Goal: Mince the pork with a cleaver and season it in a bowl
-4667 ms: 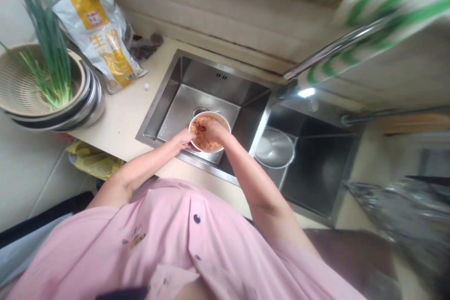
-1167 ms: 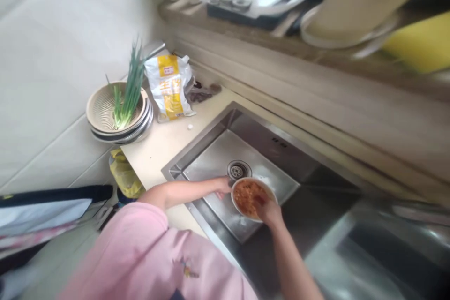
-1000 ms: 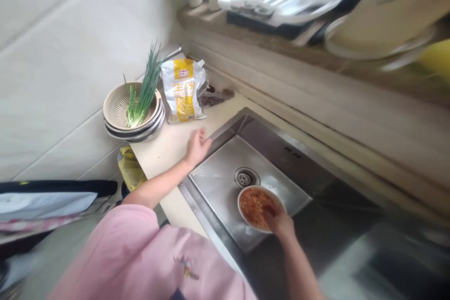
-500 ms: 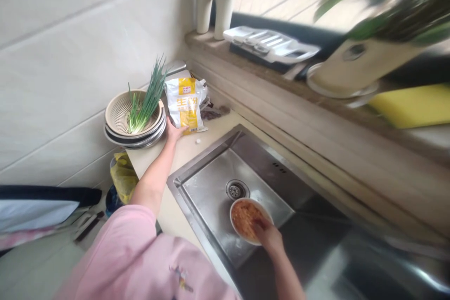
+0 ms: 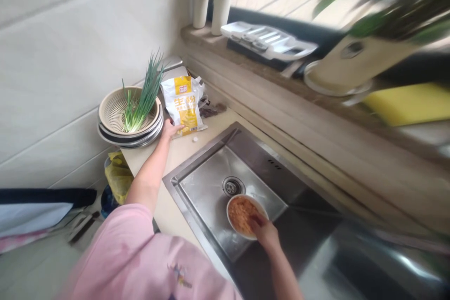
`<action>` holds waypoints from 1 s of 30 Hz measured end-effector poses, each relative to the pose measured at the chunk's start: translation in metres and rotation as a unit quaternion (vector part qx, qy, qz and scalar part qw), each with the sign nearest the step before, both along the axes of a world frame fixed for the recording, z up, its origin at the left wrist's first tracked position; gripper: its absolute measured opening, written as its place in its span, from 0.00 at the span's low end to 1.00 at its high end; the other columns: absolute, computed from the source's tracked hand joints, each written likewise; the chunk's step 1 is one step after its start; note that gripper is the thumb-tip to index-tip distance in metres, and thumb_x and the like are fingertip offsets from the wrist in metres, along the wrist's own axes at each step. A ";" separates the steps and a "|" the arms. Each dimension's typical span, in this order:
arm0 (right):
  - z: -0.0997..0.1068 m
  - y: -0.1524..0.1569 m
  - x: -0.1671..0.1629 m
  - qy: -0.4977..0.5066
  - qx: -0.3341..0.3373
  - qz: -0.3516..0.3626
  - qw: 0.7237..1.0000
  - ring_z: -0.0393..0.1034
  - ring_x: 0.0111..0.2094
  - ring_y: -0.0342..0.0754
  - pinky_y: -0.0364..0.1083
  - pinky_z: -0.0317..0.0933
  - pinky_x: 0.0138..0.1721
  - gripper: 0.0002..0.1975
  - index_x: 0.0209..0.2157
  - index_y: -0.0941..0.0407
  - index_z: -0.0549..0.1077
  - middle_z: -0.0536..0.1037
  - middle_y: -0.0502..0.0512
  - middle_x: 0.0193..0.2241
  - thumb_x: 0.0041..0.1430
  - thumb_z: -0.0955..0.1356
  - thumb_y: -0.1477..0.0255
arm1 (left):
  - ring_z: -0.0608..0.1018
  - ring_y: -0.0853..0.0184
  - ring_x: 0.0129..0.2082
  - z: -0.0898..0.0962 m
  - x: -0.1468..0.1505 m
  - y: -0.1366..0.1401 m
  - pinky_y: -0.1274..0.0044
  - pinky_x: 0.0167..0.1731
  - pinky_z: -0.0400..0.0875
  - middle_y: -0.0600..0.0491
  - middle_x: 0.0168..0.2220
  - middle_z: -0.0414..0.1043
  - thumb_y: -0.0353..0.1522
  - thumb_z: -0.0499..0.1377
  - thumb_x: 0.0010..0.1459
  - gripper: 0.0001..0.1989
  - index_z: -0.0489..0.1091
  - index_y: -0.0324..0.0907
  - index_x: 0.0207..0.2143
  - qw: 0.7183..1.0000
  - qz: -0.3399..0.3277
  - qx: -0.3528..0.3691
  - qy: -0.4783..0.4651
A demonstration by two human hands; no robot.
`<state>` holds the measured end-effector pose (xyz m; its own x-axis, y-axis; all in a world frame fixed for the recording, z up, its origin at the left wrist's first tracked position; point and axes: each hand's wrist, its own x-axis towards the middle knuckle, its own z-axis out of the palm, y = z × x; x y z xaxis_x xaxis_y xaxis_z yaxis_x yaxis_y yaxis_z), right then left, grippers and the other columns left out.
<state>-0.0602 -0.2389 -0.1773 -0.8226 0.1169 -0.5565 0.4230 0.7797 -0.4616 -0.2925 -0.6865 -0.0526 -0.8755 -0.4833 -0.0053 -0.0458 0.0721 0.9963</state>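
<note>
My left hand (image 5: 172,129) is at the lower left corner of a white and yellow bag of starch (image 5: 183,105), its thumb lying across the front and its other fingers partly hidden behind. The bag stands upright on the counter. In the sink area, my right hand (image 5: 266,233) is closed at the near right rim of a white bowl (image 5: 229,221). Orange-red, lumpy food (image 5: 242,213) fills the bowl, and some fingertips reach inside over it. Blur hides how far they touch the food.
A beige colander (image 5: 108,112) with green onions (image 5: 142,101) rests on stacked metal bowls (image 5: 147,138), left of the bag. The steel sink (image 5: 197,206) has its drain (image 5: 232,187) beyond the bowl. A potted plant (image 5: 358,63) and a white rack (image 5: 267,40) line the sill (image 5: 207,40).
The whole view has shifted slightly. My left hand stays at the bag's corner, and my right hand and the bowl keep about the same place over the sink.
</note>
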 end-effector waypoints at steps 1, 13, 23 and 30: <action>0.001 0.000 0.000 -0.004 0.001 -0.001 1.000 0.75 0.42 0.57 0.48 0.65 0.42 0.22 0.43 0.58 0.78 0.80 0.60 0.37 0.51 0.64 0.62 | 0.76 0.62 0.33 -0.001 0.000 0.000 0.70 0.36 0.73 0.52 0.29 0.72 0.32 0.73 0.27 0.27 0.67 0.37 0.32 1.000 -0.002 -0.012 -0.001; -0.005 0.006 0.004 0.024 -0.030 -0.029 0.999 0.76 0.39 0.56 0.48 0.66 0.40 0.20 0.38 0.55 0.79 0.81 0.56 0.33 0.48 0.64 0.60 | 0.78 0.53 0.44 0.023 -0.021 0.007 0.64 0.44 0.73 0.43 0.39 0.77 0.35 0.75 0.23 0.42 0.67 0.36 0.46 0.989 -0.077 0.126 0.027; -0.006 0.005 0.001 0.029 -0.039 -0.030 0.998 0.76 0.39 0.55 0.47 0.66 0.40 0.19 0.37 0.54 0.79 0.81 0.55 0.33 0.48 0.64 0.61 | 0.79 0.53 0.41 0.024 -0.032 0.012 0.63 0.44 0.74 0.47 0.30 0.78 0.35 0.74 0.25 0.32 0.72 0.33 0.37 0.989 -0.051 0.141 -0.001; 0.002 0.003 -0.003 0.038 -0.046 -0.056 0.997 0.76 0.41 0.55 0.47 0.66 0.42 0.19 0.38 0.55 0.78 0.81 0.56 0.34 0.47 0.65 0.61 | 0.79 0.58 0.40 0.011 -0.027 0.018 0.67 0.45 0.73 0.46 0.36 0.77 0.39 0.70 0.38 0.25 0.72 0.36 0.38 0.995 0.031 0.052 0.077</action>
<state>-0.0629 -0.2362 -0.1756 -0.8468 0.1625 -0.5065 0.4673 0.6821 -0.5625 -0.3199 -0.6690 -0.0412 -0.8386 -0.5398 0.0735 0.1062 -0.0296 0.9939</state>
